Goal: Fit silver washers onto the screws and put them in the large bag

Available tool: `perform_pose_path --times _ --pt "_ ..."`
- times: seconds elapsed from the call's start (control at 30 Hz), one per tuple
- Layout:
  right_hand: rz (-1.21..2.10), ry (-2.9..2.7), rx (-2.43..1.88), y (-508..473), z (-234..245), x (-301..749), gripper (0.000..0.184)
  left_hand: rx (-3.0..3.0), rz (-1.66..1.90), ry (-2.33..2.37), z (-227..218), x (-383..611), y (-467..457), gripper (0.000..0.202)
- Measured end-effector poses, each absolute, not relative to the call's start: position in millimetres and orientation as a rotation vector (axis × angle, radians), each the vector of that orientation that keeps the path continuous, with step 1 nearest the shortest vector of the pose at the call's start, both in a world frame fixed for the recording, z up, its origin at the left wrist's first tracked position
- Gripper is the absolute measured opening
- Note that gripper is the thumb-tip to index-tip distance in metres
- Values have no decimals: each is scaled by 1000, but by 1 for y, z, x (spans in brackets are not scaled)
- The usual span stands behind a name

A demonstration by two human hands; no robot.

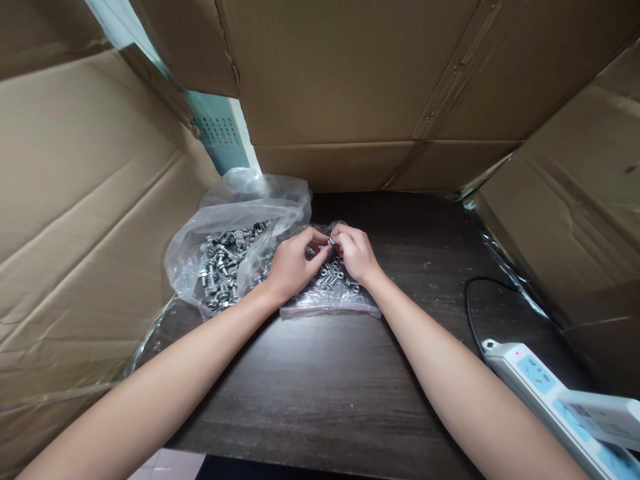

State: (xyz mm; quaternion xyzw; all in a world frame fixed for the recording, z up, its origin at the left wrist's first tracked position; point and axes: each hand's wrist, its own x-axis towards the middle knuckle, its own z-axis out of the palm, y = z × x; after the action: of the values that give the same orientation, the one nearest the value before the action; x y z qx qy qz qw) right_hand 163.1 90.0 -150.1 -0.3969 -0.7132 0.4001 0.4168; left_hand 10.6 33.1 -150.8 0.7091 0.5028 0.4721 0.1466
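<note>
My left hand point(294, 261) and my right hand point(356, 252) meet above a small clear bag. Between their fingertips is a small shiny metal fastener point(331, 243), mostly covered, so its exact shape cannot be made out. Thumb and index finger of the left hand pinch it from the left. The right hand's fingers are curled closed against its other side. Beneath the hands, the flat clear zip bag point(333, 303) has several small bolts point(331, 275) on or in it. Left of my left hand, a larger open plastic bag point(181, 250) holds many flanged bolts point(220, 263).
A dark wooden table point(300, 387) lies under everything. Cardboard walls point(340, 73) enclose it at the left, back and right. At the front right is a white power strip point(510, 363) with a plug in it, and a black cable point(467, 300) runs behind it.
</note>
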Motion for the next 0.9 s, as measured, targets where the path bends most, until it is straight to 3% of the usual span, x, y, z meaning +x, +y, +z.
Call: perform_pose_path --times 0.9 --pt "998 -1800 -1006 90 -150 163 21 2049 1360 1444 -151 11 33 7"
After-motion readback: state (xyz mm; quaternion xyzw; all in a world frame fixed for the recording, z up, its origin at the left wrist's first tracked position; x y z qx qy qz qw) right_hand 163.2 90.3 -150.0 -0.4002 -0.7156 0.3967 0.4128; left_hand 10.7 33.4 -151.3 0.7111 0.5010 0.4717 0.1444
